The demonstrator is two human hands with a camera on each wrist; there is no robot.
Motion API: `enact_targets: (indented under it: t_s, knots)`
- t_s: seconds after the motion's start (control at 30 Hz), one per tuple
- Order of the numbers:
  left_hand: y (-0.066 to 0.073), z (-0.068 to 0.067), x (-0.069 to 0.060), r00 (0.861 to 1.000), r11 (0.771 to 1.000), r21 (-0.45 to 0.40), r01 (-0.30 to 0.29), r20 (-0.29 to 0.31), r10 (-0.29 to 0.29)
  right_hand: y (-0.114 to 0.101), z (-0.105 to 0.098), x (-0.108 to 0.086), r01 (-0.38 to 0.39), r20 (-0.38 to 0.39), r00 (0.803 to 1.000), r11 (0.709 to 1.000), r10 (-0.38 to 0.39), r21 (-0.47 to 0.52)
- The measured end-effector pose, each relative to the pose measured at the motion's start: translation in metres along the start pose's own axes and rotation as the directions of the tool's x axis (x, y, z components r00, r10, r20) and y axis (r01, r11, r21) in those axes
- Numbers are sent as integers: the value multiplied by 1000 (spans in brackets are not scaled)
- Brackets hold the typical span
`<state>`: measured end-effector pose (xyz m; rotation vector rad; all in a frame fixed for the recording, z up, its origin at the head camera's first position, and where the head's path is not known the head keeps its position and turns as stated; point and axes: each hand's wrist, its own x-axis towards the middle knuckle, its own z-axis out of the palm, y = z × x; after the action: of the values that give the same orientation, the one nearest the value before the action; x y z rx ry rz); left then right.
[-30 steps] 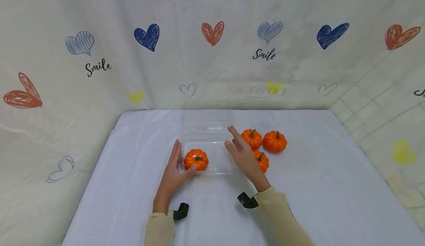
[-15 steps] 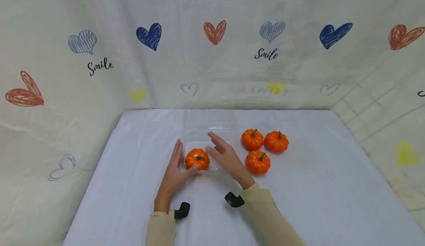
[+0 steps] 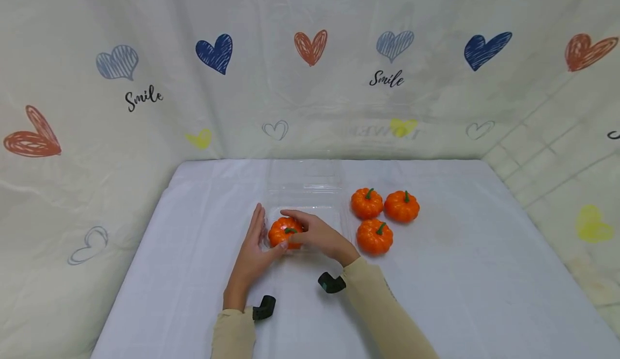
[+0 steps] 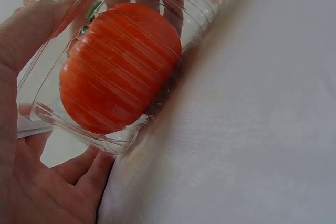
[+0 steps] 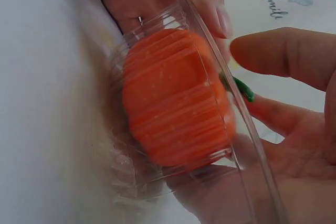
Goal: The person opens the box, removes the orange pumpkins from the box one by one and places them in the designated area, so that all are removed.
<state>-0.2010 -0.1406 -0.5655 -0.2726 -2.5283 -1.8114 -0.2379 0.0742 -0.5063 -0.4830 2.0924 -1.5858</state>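
A small orange pumpkin [image 3: 279,233] with a green stem sits in the left end of a clear plastic clamshell container [image 3: 334,230], whose lid lies back. My left hand [image 3: 252,254] rests against the container's left end, its fingers straight along the wall and its thumb over the front rim. From the right, my right hand [image 3: 323,236] reaches over the rim and curves round the pumpkin. In the left wrist view its fingers show through the plastic behind the pumpkin [image 4: 121,69]. In the right wrist view my thumb [image 5: 283,56] is near the stem; its contact is unclear.
Three more orange pumpkins stand right of the container: one at the back [image 3: 366,203], one farther right [image 3: 402,206] and one nearer [image 3: 375,237]. A white cloth [image 3: 465,273] covers the table. Behind hangs a curtain [image 3: 310,95] printed with hearts.
My right hand has moved left from the container's right end to the pumpkin inside, its fingers now curved round it. The left hand and the pumpkins have stayed put.
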Motion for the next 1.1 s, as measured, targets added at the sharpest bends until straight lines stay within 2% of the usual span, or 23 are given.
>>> enact_targets:
  t_s: [0.67,0.93,1.1]
  knots:
    - [-2,0,-3,1000,1000,-14,9,-1,-9,7,5,1,22,-37,999,996,-26,-90]
    - [-1,-1,-1,1000,1000,-11,0,0,0,4,6,0,21,-87,996,993,-31,-112]
    - [-1,0,-1,1000,1000,-3,4,0,-4,3,6,-1,-11,-138,990,993,-5,-116]
